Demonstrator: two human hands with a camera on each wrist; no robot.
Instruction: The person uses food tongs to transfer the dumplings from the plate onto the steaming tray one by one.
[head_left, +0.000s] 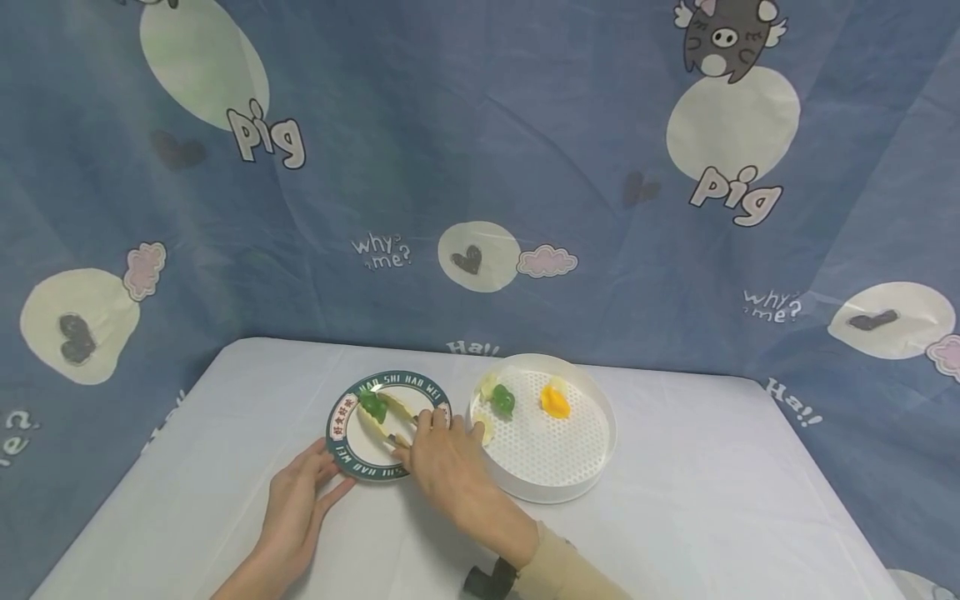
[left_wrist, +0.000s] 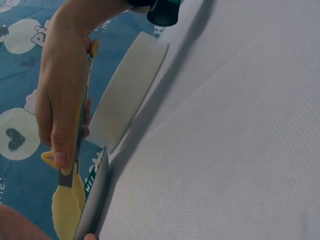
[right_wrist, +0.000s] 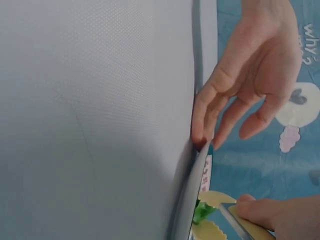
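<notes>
My right hand (head_left: 450,458) grips a pair of yellow-tipped tongs (head_left: 392,437) with metal arms. The tongs reach over a round white plate (head_left: 375,477) with a dark green lettered rim. Between their scalloped tips (right_wrist: 210,231) is a glossy green piece (head_left: 372,406) that looks like a vegetable. Whether the tips squeeze it, I cannot tell. At the plate's near-left edge, my left hand (head_left: 296,500) touches the rim with spread fingers and thumb. In the right wrist view, the left fingertips (right_wrist: 200,142) meet the plate's edge.
A white round tray (head_left: 551,493) with a perforated bottom stands right of the plate, near the right hand. In it lie a green piece (head_left: 502,401), an orange-yellow piece (head_left: 555,402) and pale yellow pieces. A blue printed cloth (head_left: 480,167) hangs behind the white table (head_left: 712,500).
</notes>
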